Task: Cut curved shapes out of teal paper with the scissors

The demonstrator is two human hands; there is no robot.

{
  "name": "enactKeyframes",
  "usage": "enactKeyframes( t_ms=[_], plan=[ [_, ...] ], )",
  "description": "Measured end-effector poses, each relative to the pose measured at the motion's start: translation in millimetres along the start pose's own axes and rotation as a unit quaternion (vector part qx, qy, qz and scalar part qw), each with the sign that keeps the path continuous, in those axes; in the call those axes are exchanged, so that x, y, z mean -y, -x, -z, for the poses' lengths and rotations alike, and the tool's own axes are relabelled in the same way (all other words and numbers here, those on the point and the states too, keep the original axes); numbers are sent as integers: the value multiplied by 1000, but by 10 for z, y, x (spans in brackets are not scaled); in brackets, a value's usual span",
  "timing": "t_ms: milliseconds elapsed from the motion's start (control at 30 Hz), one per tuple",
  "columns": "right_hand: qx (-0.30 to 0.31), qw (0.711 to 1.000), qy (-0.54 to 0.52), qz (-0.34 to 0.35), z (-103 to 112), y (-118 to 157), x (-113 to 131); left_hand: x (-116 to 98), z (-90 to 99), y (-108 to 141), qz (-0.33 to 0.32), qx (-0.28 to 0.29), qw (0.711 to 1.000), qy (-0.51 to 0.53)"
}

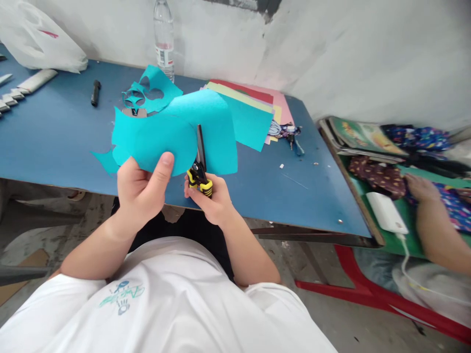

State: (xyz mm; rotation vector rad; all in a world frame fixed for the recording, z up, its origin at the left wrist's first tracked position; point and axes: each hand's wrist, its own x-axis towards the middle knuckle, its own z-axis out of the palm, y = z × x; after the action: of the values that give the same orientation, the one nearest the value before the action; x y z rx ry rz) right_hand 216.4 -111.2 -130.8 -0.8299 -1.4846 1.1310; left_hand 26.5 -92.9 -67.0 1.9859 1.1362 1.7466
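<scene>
With the scissors as the middle of our clock, our white shirt (176,294) is at six. Our right hand (217,198), at five, has its grip wrapped around the yellow and black handles of the scissors (199,169). Our left hand (145,189), at eight, has its grip pinching the blue-green sheet (158,139), thumb on top. We see this sheet held up over the blue surface (265,201), with a dark blade against it, by its round edge.

At eleven we see a scrap with holes (162,98), and at two a pile of colored sheets (253,120). At three, another person's hand (423,189) is near a white box (387,212) with a cord. Farther off, a clear bottle (164,29) stands at eleven and a white bag (40,41) sits at ten.
</scene>
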Motion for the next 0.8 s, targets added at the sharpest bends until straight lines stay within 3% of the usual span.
enactKeyframes(
  t_ms=[100,367,567,800],
  plan=[
    [12,1000,-4,-1,6,-3,0,-5,35,-29,-13,-23,999,39],
    [12,1000,-26,-11,-5,-12,35,86,90,-25,-22,18,999,20],
    [21,999,-29,-5,4,-11,38,-5,124,-150,-56,48,996,40],
    [9,999,-45,-4,-27,-11,25,-21,113,-143,8,57,991,118]
  ],
)
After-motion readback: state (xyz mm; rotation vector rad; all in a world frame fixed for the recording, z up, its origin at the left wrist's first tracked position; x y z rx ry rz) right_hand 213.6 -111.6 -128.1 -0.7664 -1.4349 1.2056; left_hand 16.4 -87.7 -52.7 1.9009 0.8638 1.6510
